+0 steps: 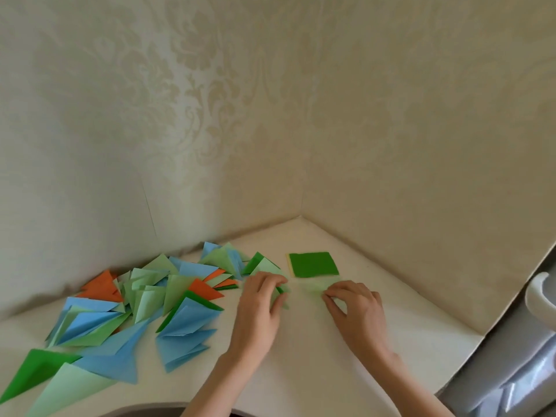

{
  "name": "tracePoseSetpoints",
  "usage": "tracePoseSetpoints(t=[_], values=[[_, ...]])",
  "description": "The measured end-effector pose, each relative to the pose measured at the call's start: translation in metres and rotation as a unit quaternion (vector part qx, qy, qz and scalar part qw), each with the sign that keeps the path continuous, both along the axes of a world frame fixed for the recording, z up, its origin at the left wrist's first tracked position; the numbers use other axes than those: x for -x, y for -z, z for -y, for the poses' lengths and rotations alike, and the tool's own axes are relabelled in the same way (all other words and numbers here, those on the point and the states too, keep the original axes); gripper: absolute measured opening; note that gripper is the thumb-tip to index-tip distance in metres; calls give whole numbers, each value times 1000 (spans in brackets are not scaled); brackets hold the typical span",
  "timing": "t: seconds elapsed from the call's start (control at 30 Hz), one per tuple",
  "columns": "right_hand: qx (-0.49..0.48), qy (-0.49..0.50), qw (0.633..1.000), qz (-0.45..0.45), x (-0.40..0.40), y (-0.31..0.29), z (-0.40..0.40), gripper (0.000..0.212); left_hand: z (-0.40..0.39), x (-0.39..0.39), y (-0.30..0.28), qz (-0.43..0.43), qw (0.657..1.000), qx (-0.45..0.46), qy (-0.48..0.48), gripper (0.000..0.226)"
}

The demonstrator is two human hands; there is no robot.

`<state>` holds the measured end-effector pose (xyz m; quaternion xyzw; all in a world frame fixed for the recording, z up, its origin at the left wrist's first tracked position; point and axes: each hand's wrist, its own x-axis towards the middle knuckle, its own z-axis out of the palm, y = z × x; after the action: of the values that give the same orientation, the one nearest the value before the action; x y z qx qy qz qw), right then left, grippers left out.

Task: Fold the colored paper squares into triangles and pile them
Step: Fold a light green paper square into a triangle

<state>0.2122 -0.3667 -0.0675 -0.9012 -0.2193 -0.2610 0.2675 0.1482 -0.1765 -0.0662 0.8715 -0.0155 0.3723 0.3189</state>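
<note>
While both hands pinch the pale green sheet (pixel 316 288) on the tabletop (pixel 391 326), left hand (pixel 258 299) and right hand (pixel 355 305) with fingers curled on its ends, we judge uneven corners may skew the crease. We count one stack of squares (pixel 313 264); the folded triangles (pixel 135 302), loosely piled, are too many to count.

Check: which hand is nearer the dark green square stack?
Right. The right hand sits just below the dark green square stack, fingers on a pale green sheet. The left hand is lower-left, farther off.
</note>
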Motion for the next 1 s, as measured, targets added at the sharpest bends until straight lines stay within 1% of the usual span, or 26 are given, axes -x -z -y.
tracePoseSetpoints(t=[0.1,0.23,0.33,0.4,0.47,0.63,0.73,0.8,0.9,1.0], values=[[10,-9,1000,5,15,4,10,8,19,5,4,-26,997,7,68,32],[18,-28,999,-5,28,13,17,2,34,9,13,-60,993,14,101,34],[26,-30,999,-20,33,18,20,16,38,9,19,-100,989,15,111,33],[28,-32,998,-37,34,20,21,19,39,8,22,-125,986,16,111,33],[25,-33,998,-49,33,21,21,16,40,6,26,-138,985,13,103,33],[-25,-54,990,-124,28,18,22,10,44,5,26,-134,988,19,78,32],[-44,-63,981,-178,22,11,22,22,49,0,23,-133,988,27,70,28],[-46,-61,975,-210,19,8,21,27,52,-4,21,-135,988,30,67,27],[-62,-41,972,-221,19,7,19,29,56,-7,20,-129,990,14,57,26],[-53,-17,978,-199,23,11,16,29,59,-10,22,-117,992,-5,41,27]])
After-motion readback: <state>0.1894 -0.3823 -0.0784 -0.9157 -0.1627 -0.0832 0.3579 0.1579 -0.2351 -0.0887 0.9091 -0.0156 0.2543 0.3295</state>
